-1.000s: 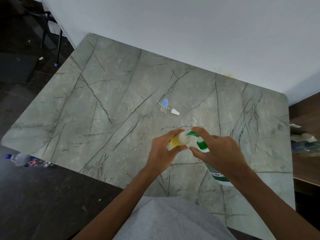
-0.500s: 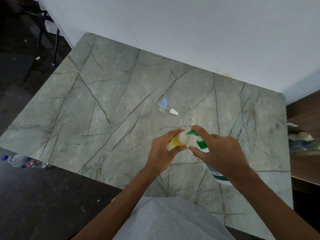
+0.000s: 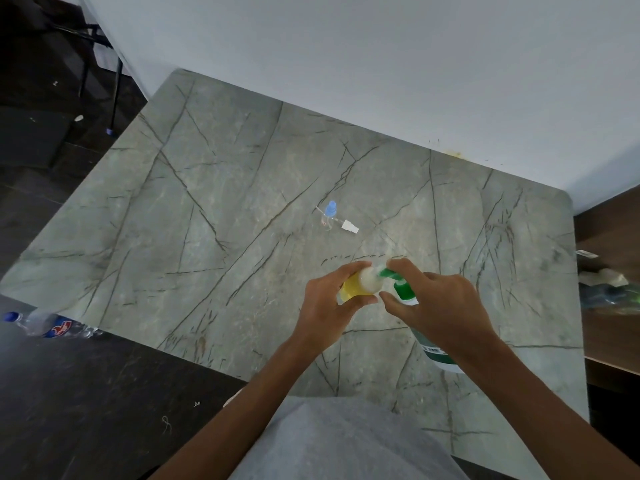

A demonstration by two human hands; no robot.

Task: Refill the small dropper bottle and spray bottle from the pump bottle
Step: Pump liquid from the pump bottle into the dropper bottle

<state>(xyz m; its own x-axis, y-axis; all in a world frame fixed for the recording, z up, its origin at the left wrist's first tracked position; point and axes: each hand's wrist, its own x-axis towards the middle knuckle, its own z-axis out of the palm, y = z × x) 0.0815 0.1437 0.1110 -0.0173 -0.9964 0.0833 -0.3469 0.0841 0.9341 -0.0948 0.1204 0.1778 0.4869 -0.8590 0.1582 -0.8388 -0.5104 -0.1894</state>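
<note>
My left hand (image 3: 329,306) grips a small bottle (image 3: 358,287) holding yellow liquid, its open whitish mouth held right at the green spout of the pump bottle (image 3: 405,294). My right hand (image 3: 440,306) lies over the pump head, index finger on top of the spout, thumb below it. The pump bottle's green and white body (image 3: 440,356) stands on the grey marble table (image 3: 207,220) under my right wrist. Farther back on the table lie a small clear bottle with a blue cap (image 3: 330,213) and a white spray top with its thin tube (image 3: 348,226).
A white wall runs along the table's far edge. A plastic water bottle (image 3: 45,325) lies on the dark floor at the left. A wooden surface with a crumpled plastic item (image 3: 609,292) sits at the right. My grey-clad lap is below.
Both hands stay in the same grip at the pump spout. The view has shifted slightly; nothing on the table has moved.
</note>
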